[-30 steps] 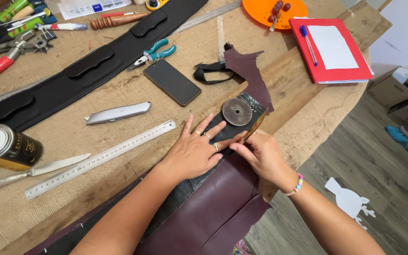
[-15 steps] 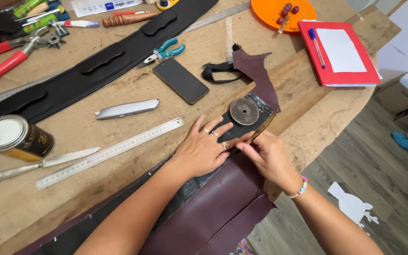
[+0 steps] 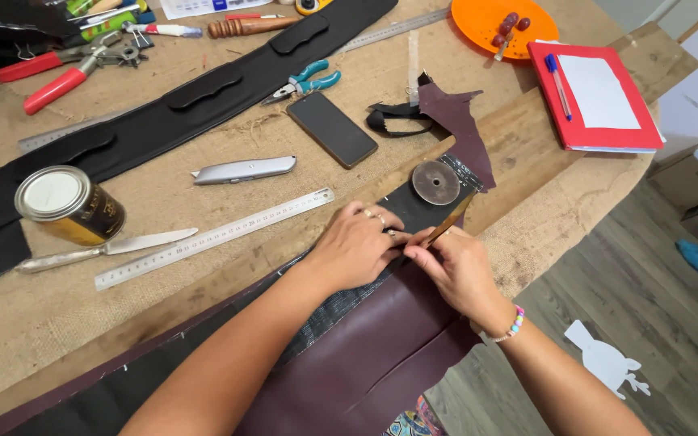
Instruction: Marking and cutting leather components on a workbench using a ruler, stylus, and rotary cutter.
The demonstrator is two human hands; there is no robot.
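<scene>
Head view shows a worktop [image 3: 163, 210] covered with burlap. Under the fingers lies a long strip of dark maroon leather [image 3: 365, 355], going from the fingers toward the person. The left hand [image 3: 357, 246] lies flat on this leather, fingers spread a little, holding nothing. The right hand [image 3: 458, 270] is just beside it, its fingers closed on a thin brown tool [image 3: 448, 224] whose upper end points away. Just beyond the fingers a round metal weight [image 3: 435, 182] sits on the strip. To the left of the fingers lies a steel ruler [image 3: 212, 238]. Farther beyond are a black phone [image 3: 332, 129] and a grey utility knife [image 3: 244, 169].
</scene>
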